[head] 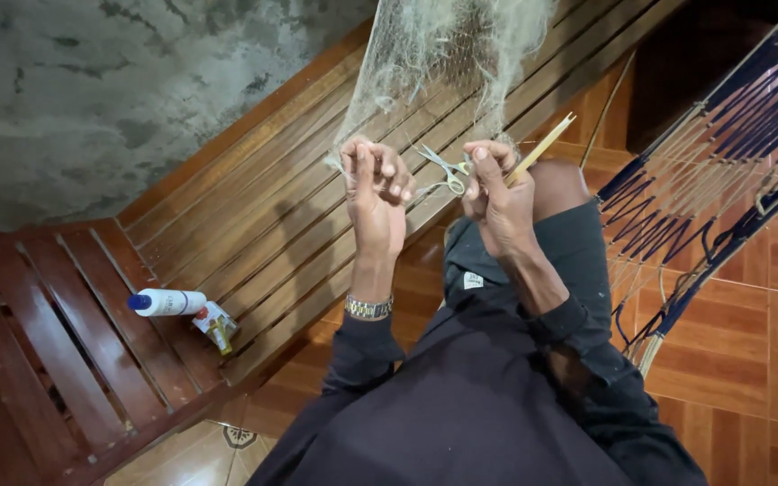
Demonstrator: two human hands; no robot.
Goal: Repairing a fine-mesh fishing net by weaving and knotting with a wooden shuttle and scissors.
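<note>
Left hand (377,184) pinches the net (443,54); right hand (495,193) grips scissors (443,171) and a needle (542,148). Mending looks midway, much net left.

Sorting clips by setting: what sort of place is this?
Likely a home porch or sitting area: a slatted wooden bench, orange tiled floor, a rough concrete wall.

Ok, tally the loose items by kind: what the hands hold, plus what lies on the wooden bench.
Fine pale mesh fishing net: 1
Small metal scissors: 1
Slim tan netting needle: 1
White bottle with blue cap: 1
Small red and white packet: 1
Total: 5
</note>
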